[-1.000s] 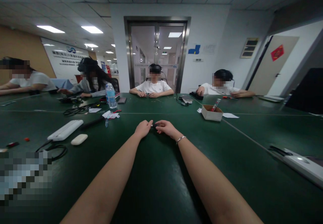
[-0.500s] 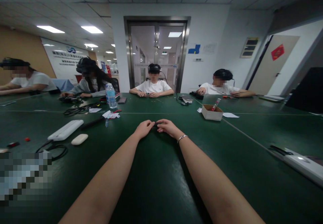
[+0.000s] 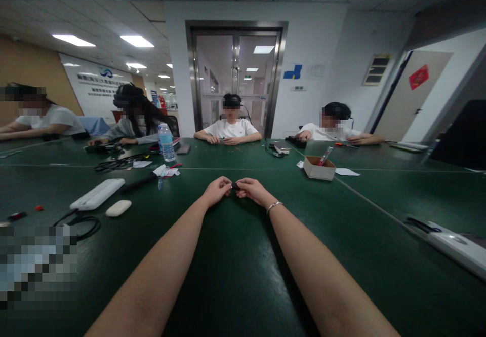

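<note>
A small black object [image 3: 235, 186] sits between my two hands, just above the green table [image 3: 228, 276]; its kind is too small to make out. My left hand [image 3: 217, 191] pinches its left end between thumb and fingers. From the other side my right hand [image 3: 253, 192], with a silver bracelet at the wrist, closes its thumb and fingertips on the right end. My fingers cover part of the object. Both forearms rest along the tabletop.
Left of my arms lie a white power bank [image 3: 97, 194], a white oval case [image 3: 119, 208] and black cables [image 3: 117, 163]. A water bottle [image 3: 166, 143] stands behind. Ahead right is a small cardboard box [image 3: 319, 169]. Several people wearing headsets sit across the table.
The fingers of both hands have shifted slightly on the small black object, and more of it shows between them. The view has tilted a little.
</note>
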`<state>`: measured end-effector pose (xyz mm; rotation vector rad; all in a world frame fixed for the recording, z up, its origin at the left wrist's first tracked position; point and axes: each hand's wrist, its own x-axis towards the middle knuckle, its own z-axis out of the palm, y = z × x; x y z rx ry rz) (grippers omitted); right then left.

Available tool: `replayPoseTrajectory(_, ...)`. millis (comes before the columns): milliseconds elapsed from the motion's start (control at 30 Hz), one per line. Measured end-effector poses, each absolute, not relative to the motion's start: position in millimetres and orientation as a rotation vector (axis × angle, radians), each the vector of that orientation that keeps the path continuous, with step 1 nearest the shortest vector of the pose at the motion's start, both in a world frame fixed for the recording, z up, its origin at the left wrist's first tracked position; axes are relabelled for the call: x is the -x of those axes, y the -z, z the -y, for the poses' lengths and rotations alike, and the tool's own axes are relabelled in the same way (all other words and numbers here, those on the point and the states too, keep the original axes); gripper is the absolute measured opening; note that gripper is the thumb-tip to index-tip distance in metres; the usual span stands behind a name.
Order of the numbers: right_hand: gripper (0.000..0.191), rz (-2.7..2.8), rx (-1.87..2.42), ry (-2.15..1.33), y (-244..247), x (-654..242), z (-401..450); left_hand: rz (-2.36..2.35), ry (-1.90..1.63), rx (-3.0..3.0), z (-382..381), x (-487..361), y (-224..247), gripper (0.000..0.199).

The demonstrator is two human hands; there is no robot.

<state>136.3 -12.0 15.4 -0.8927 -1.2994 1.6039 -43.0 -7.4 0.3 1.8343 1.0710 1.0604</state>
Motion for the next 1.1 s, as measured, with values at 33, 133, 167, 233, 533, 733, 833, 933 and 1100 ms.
replayPoseTrajectory(33,0.009,1.307,0.889,-1.603,-15.2,-136.4,11.8,-1.081,-1.042,-1.826,7.5,42.9,-0.6,0.026)
replayPoseTrajectory(133,0.013,1.333,0.887,-1.600,-14.6,-136.6,11.1,-1.135,-1.002,-1.812,8.6,42.3,-2.3,0.033)
replayPoseTrajectory(167,0.012,1.335,0.891,-1.600,-14.5,-136.6,11.0,-1.147,-0.993,-1.814,9.4,42.1,-3.0,0.034)
replayPoseTrajectory(233,0.011,1.333,0.895,-1.595,-14.6,-136.6,11.0,-1.157,-1.001,-1.833,11.4,42.1,-4.5,0.035)
replayPoseTrajectory(533,0.010,1.347,0.914,-1.584,-15.5,-136.3,12.0,-1.164,-1.048,-1.913,10.3,43.3,-1.2,0.028)
replayPoseTrajectory(733,0.006,1.331,0.905,-1.590,-14.4,-136.6,11.2,-1.099,-1.048,-1.851,9.7,42.1,-1.2,0.032)
replayPoseTrajectory(833,0.005,1.322,0.900,-1.595,-14.9,-136.4,11.7,-1.114,-1.017,-1.850,10.6,42.4,-2.0,0.034)
replayPoseTrajectory(933,0.004,1.320,0.902,-1.592,-15.3,-136.1,12.0,-1.145,-1.044,-1.873,10.4,42.6,-1.3,0.035)
replayPoseTrajectory(1100,0.008,1.331,0.900,-1.589,-14.4,-135.7,11.1,-1.140,-1.148,-1.899,8.1,43.0,1.5,0.030)
